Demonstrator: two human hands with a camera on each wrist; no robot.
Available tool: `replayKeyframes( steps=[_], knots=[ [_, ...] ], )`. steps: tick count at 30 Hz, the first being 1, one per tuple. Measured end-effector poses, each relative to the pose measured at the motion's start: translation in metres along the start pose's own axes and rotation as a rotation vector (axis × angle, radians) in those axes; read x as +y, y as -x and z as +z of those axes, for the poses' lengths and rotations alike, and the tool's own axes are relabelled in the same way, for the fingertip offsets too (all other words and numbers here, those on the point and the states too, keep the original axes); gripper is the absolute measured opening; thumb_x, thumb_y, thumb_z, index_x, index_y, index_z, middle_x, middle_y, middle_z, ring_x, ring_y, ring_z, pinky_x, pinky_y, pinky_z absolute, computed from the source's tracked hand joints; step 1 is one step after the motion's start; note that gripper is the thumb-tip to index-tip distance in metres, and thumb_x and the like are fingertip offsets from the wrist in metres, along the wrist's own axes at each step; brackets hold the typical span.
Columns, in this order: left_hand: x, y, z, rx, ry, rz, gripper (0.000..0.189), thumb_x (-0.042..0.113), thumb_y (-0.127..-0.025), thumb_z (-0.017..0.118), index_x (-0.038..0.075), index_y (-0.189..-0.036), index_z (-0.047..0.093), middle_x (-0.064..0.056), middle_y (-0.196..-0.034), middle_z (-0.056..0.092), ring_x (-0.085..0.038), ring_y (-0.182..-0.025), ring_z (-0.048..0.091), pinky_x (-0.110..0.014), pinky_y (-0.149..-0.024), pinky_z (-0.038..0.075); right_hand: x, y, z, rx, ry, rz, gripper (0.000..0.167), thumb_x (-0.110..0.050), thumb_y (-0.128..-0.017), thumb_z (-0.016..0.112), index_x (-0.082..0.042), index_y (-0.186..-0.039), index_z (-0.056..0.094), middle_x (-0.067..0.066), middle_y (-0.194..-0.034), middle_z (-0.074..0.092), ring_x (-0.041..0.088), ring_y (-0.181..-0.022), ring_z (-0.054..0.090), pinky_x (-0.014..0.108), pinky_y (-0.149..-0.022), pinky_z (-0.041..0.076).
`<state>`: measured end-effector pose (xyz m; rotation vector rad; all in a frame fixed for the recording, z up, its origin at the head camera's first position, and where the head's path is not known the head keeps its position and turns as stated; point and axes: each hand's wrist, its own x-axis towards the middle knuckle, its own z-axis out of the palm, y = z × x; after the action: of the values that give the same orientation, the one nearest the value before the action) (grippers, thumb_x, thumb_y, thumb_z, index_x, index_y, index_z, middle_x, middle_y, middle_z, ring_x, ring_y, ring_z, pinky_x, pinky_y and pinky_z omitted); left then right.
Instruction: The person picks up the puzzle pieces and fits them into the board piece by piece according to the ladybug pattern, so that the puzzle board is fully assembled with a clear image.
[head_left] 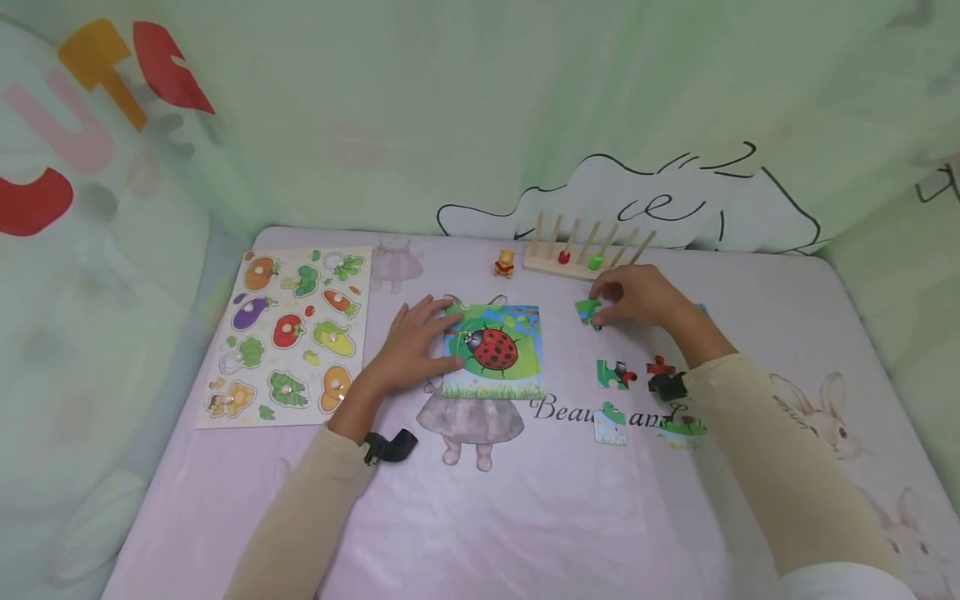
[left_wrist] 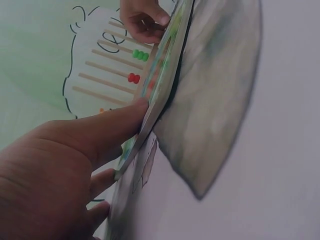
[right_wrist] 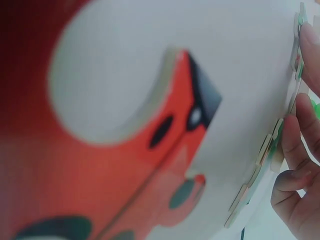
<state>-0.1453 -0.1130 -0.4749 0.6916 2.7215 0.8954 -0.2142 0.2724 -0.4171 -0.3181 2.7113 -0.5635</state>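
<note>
A square ladybug picture board (head_left: 495,350) lies mid-table. My left hand (head_left: 408,350) rests at its left side, fingers spread and the thumb reaching over the front left part. In the left wrist view the thumb (left_wrist: 110,125) lies along the board's edge. To the right, my right hand (head_left: 637,296) pinches a green jigsaw piece (head_left: 587,311) low over the cloth. Loose jigsaw pieces lie nearer me: a green, black and red one (head_left: 611,375), a green and white one (head_left: 611,427) and a green one (head_left: 684,427). A red spotted piece (right_wrist: 165,145) looms close in the right wrist view.
Behind my right hand stands a wooden peg rack (head_left: 551,263) with red and green beads. Left of it is a small yellow bear figure (head_left: 504,265). A vegetable knob puzzle (head_left: 300,283) lies at the left. Cloth walls (head_left: 360,150) rise behind the table.
</note>
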Motion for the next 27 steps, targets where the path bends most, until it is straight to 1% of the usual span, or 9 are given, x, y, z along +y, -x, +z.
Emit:
replayKeyframes(
  steps=[7, 15, 20, 23, 25, 27],
  knots=[
    [-0.0012, -0.0003, 0.0012, 0.001, -0.017, 0.004, 0.077, 0.047, -0.087, 0.076, 0.018, -0.153, 0.049, -0.006, -0.165, 0.033, -0.033, -0.160, 0.011, -0.060, -0.127, 0.002, -0.0010, -0.0013, 0.0009, -0.011, -0.019, 0.032, 0.035, -0.024, -0.081, 0.088, -0.011, -0.108, 0.072, 0.013, -0.110, 0.063, 0.030, -0.103, 0.053, 0.045, -0.088, 0.048],
    [-0.0022, -0.0001, 0.0007, 0.004, -0.007, 0.005, 0.077, 0.047, -0.087, 0.075, 0.018, -0.154, 0.048, -0.005, -0.165, 0.032, -0.032, -0.160, 0.010, -0.059, -0.127, 0.000, -0.0001, -0.0013, -0.0007, 0.007, -0.011, 0.028, 0.035, -0.024, -0.080, 0.089, -0.009, -0.104, 0.070, 0.012, -0.102, 0.062, 0.028, -0.097, 0.052, 0.041, -0.081, 0.045],
    [-0.0024, 0.0003, -0.0002, 0.003, -0.012, 0.001, 0.077, 0.047, -0.088, 0.075, 0.018, -0.154, 0.048, -0.005, -0.165, 0.031, -0.032, -0.160, 0.009, -0.058, -0.127, 0.000, -0.0011, 0.0004, -0.0022, 0.025, -0.022, 0.021, 0.034, -0.023, -0.079, 0.089, -0.008, -0.101, 0.067, 0.012, -0.101, 0.062, 0.028, -0.096, 0.052, 0.040, -0.079, 0.045],
    [-0.0019, 0.0006, -0.0006, 0.002, -0.005, 0.003, 0.077, 0.047, -0.087, 0.075, 0.017, -0.154, 0.048, -0.005, -0.165, 0.032, -0.033, -0.160, 0.010, -0.058, -0.127, 0.000, -0.0015, 0.0029, -0.0043, 0.028, -0.031, 0.012, 0.030, -0.023, -0.082, 0.087, -0.010, -0.099, 0.065, 0.011, -0.101, 0.063, 0.028, -0.096, 0.054, 0.039, -0.078, 0.045],
    [-0.0015, 0.0005, -0.0007, 0.000, 0.001, 0.004, 0.077, 0.047, -0.088, 0.075, 0.017, -0.154, 0.048, -0.005, -0.166, 0.032, -0.033, -0.160, 0.010, -0.058, -0.127, 0.000, -0.0016, 0.0048, -0.0063, 0.025, -0.046, 0.005, 0.026, -0.023, -0.086, 0.084, -0.011, -0.098, 0.064, 0.010, -0.100, 0.064, 0.028, -0.093, 0.054, 0.037, -0.075, 0.046],
    [-0.0014, -0.0002, -0.0004, -0.002, -0.001, 0.003, 0.075, 0.046, -0.091, 0.072, 0.017, -0.155, 0.046, -0.005, -0.166, 0.032, -0.032, -0.160, 0.010, -0.058, -0.127, 0.000, -0.0021, 0.0066, -0.0082, 0.023, -0.063, -0.003, 0.021, -0.023, -0.090, 0.080, -0.012, -0.097, 0.064, 0.010, -0.098, 0.063, 0.027, -0.091, 0.054, 0.036, -0.071, 0.045]
  ],
)
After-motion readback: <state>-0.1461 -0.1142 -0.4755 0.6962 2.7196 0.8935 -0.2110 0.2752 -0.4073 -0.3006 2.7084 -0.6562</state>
